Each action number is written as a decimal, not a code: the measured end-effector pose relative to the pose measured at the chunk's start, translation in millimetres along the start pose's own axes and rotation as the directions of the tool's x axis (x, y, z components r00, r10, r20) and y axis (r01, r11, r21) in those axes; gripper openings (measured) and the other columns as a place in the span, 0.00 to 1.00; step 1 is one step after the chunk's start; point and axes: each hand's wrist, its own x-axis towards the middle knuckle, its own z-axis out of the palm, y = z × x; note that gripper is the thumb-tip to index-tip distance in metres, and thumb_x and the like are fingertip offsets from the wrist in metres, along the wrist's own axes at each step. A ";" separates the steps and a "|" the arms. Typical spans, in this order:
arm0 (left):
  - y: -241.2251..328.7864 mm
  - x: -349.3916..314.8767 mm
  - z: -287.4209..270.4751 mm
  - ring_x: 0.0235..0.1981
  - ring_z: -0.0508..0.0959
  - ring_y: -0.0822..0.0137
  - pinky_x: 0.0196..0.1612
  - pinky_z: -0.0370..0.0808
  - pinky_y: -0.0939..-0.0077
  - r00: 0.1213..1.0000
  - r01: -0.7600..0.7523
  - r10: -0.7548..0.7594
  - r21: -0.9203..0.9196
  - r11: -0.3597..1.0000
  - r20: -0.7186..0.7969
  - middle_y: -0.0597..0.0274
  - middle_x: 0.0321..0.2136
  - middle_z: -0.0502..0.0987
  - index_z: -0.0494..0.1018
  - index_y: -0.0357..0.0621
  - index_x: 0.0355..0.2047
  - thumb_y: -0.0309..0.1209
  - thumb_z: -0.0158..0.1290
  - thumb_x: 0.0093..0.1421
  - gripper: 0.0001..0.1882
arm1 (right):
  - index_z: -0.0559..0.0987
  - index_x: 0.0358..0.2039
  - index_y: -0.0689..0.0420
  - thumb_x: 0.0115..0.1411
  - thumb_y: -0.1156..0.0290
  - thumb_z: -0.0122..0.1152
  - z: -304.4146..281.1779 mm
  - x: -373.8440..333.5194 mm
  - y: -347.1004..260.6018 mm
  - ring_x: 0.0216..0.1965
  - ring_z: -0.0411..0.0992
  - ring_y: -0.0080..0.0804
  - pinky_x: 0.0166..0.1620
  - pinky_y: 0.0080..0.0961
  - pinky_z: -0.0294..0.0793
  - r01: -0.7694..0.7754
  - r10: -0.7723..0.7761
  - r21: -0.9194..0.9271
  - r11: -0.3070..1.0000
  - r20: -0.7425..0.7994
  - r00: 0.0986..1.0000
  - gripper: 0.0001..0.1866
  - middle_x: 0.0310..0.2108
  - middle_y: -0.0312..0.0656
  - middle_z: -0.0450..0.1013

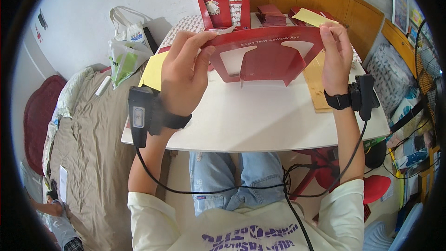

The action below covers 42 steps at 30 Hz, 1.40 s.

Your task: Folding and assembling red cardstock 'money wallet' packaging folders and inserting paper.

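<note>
A red cardboard piece [269,60] with pale cut-out windows and a folded-out middle panel is held up between my two hands, over the white table [274,116]. My left hand [188,67] pinches its upper left corner between thumb and fingers. At the opposite upper corner, my right hand [337,56] grips the edge the same way. The panel's lower edge hangs close to the tabletop; whether it touches I cannot tell. Each wrist wears a black strap with a small cabled device.
Behind the cardboard stand a red display box [222,7] and a stack of red cards [271,15]. Yellow sheets [154,70] lie by my left hand, a wooden board [318,86] by the right. A bed [93,130] with a person [58,214] is at left; black cables [241,187] cross my lap.
</note>
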 end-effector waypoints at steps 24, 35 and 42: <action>-16.3 -10.9 17.9 0.30 0.76 0.60 0.30 0.76 0.72 0.945 -0.313 0.326 0.235 0.920 -0.018 0.57 0.32 0.71 0.76 0.37 0.42 0.14 0.57 0.49 0.18 | 0.73 0.40 0.58 0.61 0.73 0.60 11.1 -19.6 0.0 0.43 0.66 0.26 0.47 0.21 0.66 0.174 -0.174 -0.054 0.983 -0.005 0.985 0.08 0.39 0.37 0.69; -14.7 -14.0 19.4 0.31 0.77 0.59 0.31 0.76 0.71 0.915 -0.373 0.403 0.373 0.850 -0.004 0.54 0.32 0.73 0.76 0.37 0.39 0.13 0.57 0.47 0.17 | 0.77 0.36 0.55 0.44 0.72 0.73 11.2 -18.6 -15.7 0.36 0.69 0.38 0.41 0.32 0.70 0.582 -0.444 -0.605 0.544 0.381 0.811 0.17 0.34 0.37 0.71; -15.4 -15.7 24.0 0.36 0.78 0.57 0.35 0.76 0.70 0.968 -0.240 0.248 0.176 0.955 -0.028 0.55 0.35 0.74 0.75 0.37 0.38 0.15 0.57 0.52 0.12 | 0.79 0.32 0.54 0.41 0.72 0.73 15.4 -18.5 -24.6 0.33 0.68 0.33 0.35 0.30 0.65 0.681 -0.576 -0.686 0.257 0.457 0.678 0.15 0.30 0.32 0.72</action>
